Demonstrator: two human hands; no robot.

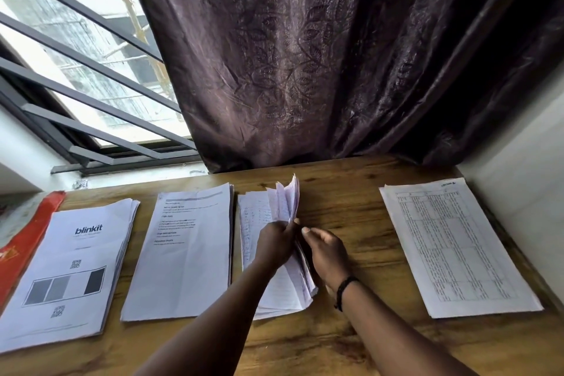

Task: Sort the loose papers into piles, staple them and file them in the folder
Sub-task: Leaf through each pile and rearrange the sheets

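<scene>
On the wooden table (351,214): four paper piles lie in a row from left to right, with a red folder at the far left.
Handwritten pile (282,284): third from the left, near the middle of the table; its far sheets are lifted and fanned upright, and the writing is too small to read.
Left hand (276,243): fingers curled around the raised sheets at the pile's right edge, pinching them; the fingertips are hidden behind the paper.
Right hand (325,249): lies just right of the left hand at the pile's right edge, thumb forward and fingers loosely bent; whether it pinches any sheet I cannot tell, as the fingertips are hidden under the paper edge. A dark band sits on its wrist.
Blinkit pile (70,269): far left, thick, its top sheet showing a logo, grey blocks and codes; its near left corner is cut off by the frame.
Printed text pile (189,250): second from left, just beside the handwritten pile; its lines are blurred.
Table-grid pile (457,247): far right, well apart from the hands; cell contents are unreadable.
Red folder (27,241): partly under the blinkit pile, cut off at the left edge.
Dark curtain (320,55): hangs behind the table's far edge.
</scene>
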